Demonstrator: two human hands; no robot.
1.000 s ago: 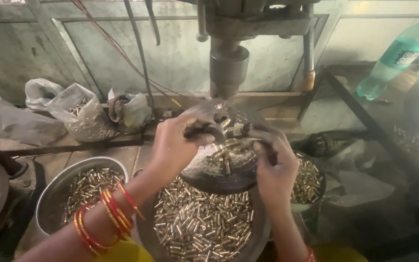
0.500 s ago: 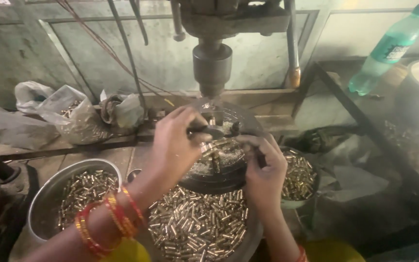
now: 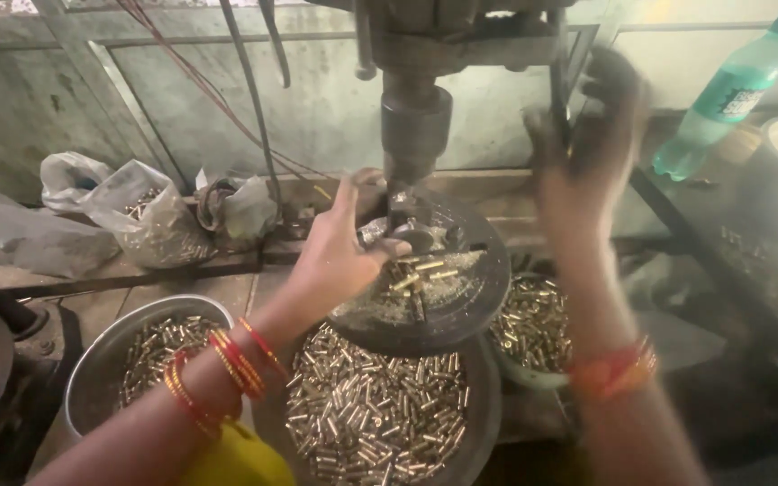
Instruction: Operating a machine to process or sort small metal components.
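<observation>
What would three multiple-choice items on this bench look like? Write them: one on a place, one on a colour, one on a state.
1. Where is the left hand?
A. on the round press table
B. on the bottle
C. in the bags

2. What colour is the bottle?
A. red
B. green
C. black

3. How is the right hand?
A. flat on the bench
B. in the bowl
C. raised by the press lever

Answers: 1 A, its fingers lie under the spindle; 2 B, clear green plastic; 3 C, it is up and blurred beside the lever.
</observation>
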